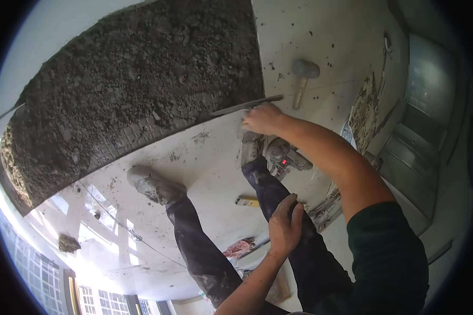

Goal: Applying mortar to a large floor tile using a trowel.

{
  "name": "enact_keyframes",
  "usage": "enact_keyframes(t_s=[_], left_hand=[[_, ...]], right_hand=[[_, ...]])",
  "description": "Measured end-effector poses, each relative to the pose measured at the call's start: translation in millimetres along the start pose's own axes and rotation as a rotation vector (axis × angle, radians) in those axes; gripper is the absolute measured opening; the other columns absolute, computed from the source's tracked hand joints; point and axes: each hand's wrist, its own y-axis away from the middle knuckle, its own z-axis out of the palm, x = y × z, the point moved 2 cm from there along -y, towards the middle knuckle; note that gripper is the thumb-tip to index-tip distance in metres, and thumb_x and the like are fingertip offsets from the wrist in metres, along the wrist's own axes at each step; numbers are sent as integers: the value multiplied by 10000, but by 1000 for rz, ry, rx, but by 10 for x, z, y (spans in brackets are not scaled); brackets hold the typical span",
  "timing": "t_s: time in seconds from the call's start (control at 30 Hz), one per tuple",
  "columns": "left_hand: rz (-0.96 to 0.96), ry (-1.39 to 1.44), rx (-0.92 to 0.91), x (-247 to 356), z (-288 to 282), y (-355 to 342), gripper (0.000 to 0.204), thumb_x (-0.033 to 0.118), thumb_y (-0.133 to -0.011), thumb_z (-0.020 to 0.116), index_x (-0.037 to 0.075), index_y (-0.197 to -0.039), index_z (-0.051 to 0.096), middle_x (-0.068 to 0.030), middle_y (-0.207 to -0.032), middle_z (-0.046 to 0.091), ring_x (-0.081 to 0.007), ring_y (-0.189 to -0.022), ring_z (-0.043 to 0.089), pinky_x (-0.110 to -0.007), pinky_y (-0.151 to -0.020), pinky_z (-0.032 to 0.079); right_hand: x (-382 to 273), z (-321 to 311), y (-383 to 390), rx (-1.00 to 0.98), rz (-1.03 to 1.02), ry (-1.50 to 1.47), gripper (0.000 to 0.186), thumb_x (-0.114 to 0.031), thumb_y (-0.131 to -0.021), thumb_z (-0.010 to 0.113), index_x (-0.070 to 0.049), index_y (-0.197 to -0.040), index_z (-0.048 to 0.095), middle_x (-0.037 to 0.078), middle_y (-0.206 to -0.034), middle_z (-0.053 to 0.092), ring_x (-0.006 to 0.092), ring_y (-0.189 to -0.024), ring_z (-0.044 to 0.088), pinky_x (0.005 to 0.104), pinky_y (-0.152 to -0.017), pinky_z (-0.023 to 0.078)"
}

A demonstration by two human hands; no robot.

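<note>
My right hand (264, 119) is closed at the near side of a long, thin, flat trowel (236, 108); its handle is hidden under the fingers. The blade lies along the edge where the pale tiled floor (210, 157) meets a bed of dark, rough mortar (142, 68). My left hand (285, 227) rests on my right leg near the knee, its fingers laid out and holding nothing. Close to my right shoe is a round grey power tool (278, 152) with a lit red display. Beyond my right hand lies a mallet (305, 70) with a grey head and wooden handle.
Both shoes (155, 185) stand on the pale tiles. A yellow spirit level (247, 201) lies between my legs. A thin cord (110, 214) crosses the floor at left, near a mortar lump (68, 243). Mortar-smeared scraps (364, 113) lie at right.
</note>
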Motion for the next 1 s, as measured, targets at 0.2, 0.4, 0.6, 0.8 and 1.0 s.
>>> enact_keyframes(t_s=[0.2,0.4,0.6,0.8,1.0], left_hand=[[-41,-3,-31,-3,-12,-3,330,213,-934,602,-37,-1147,626,-235,-1133,654,-377,-1074,631,-387,-934,481],[-73,-41,-47,15,22,-8,340,231,-941,598,-34,-1152,625,-235,-1140,650,-379,-1084,625,-392,-936,480],[-129,-31,-85,6,45,-78,352,240,-944,594,-29,-1171,613,-237,-1161,640,-391,-1099,611,-406,-937,479],[-126,-11,-114,-26,202,-69,360,242,-950,577,-25,-1191,599,-239,-1173,632,-398,-1094,608,-416,-928,482],[-127,-43,-120,60,162,-90,348,230,-943,581,-24,-1181,595,-243,-1132,637,-403,-1053,616,-424,-888,490]], right_hand=[[489,-68,381,-49,96,64,425,-466,-922,516,-75,-941,682,161,-840,715,337,-829,700,481,-773,543],[368,-202,-93,630,681,-794,588,-555,-964,427,-8,-914,638,276,-867,661,481,-889,623,537,-785,485],[-173,-102,-717,776,516,-975,558,-531,-968,446,-10,-899,633,274,-854,647,469,-887,616,513,-762,481],[245,-1065,-1404,944,435,-844,595,-560,-970,427,-3,-950,633,279,-877,642,465,-907,614,503,-770,475],[231,-837,-1414,680,106,-647,566,-555,-968,440,-27,-994,642,256,-885,663,444,-916,630,495,-788,486]])
